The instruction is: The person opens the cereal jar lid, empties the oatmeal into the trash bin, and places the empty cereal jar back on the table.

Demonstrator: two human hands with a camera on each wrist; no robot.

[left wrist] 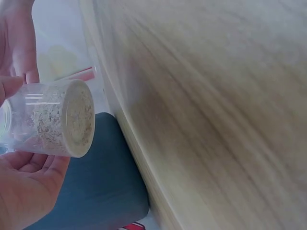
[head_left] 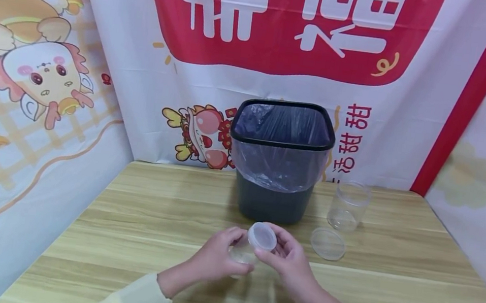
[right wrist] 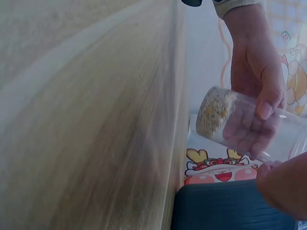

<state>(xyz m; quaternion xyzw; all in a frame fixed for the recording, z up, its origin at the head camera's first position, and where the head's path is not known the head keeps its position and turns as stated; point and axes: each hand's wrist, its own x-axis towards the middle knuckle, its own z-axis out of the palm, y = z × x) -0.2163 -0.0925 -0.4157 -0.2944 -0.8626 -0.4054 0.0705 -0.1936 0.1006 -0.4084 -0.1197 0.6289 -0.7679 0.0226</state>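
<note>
A clear plastic jar (left wrist: pixel 48 120) with flaky, beige crumb-like matter in its lower part is held over the table, tilted. My left hand (head_left: pixel 215 255) grips its side, thumb and fingers curled around the wall. At the jar's mouth is a round translucent lid (head_left: pixel 263 236), its rim pinched between the thumb and fingers of my right hand (head_left: pixel 292 261). In the right wrist view, the crumbs (right wrist: pixel 215 112) gather at the jar's base, and my right hand partly covers the mouth end.
A dark bin (head_left: pixel 272 199) lined with a clear plastic bag stands at the back of the wooden table (head_left: pixel 146 220). To its right are another clear jar (head_left: pixel 348 206), without a lid on it, and a loose round lid (head_left: pixel 327 244) lying flat. Printed cloth (head_left: pixel 113 52) hangs behind.
</note>
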